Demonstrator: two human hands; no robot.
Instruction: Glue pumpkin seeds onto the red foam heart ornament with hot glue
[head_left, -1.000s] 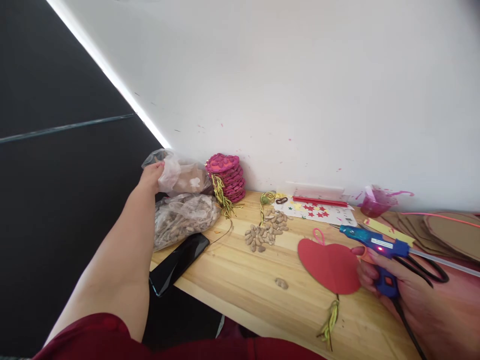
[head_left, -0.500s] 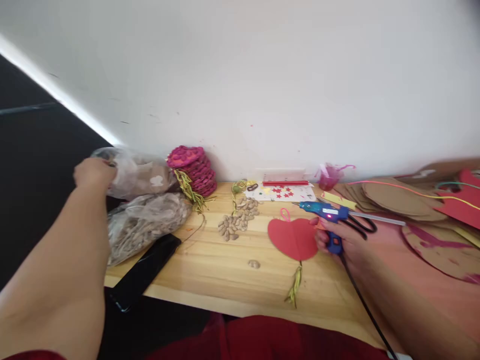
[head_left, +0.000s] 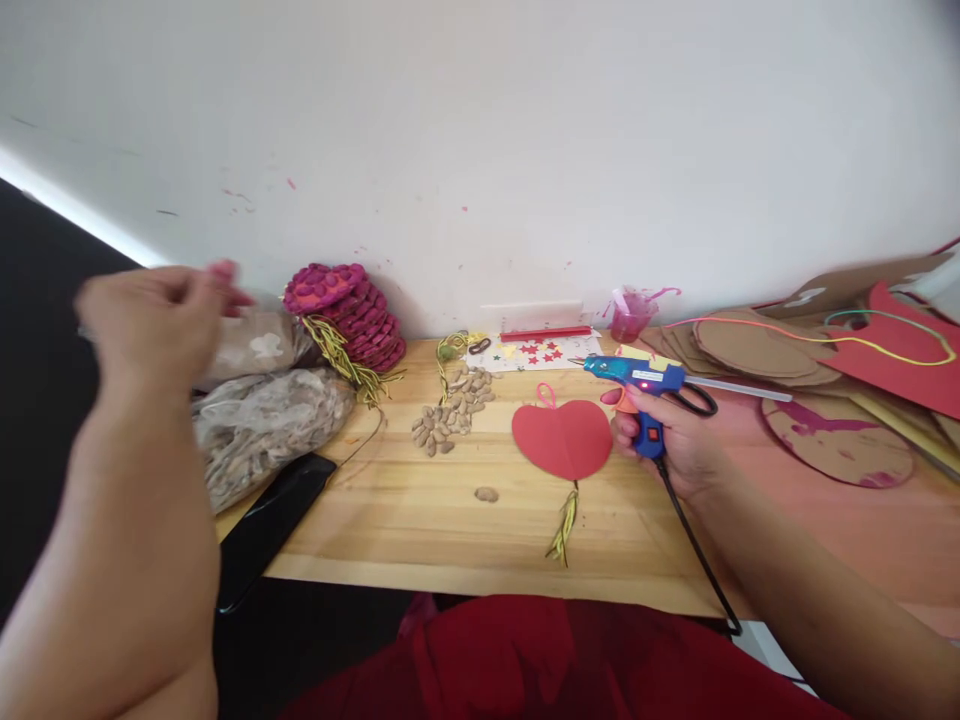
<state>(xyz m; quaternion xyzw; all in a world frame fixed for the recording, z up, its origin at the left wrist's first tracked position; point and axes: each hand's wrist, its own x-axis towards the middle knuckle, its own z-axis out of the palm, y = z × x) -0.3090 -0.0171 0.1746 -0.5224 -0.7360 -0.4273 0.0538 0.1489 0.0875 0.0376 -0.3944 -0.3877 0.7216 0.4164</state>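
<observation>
Blue glue gun (head_left: 619,371) in the right hand (head_left: 679,435), fingers wrapped round the handle, nozzle pointing left, probably to keep hot metal off the red card (head_left: 562,440). Flat near the front edge of the bench (head_left: 420,576), with tassel (head_left: 564,525) toward that edge. Left hand (head_left: 146,315) raised above the bag of peanuts (head_left: 281,420) near the left end, fingers curled, grasp too blurred to tell. Loose peanuts (head_left: 428,427) between bag and card, apparently for easy picking.
</observation>
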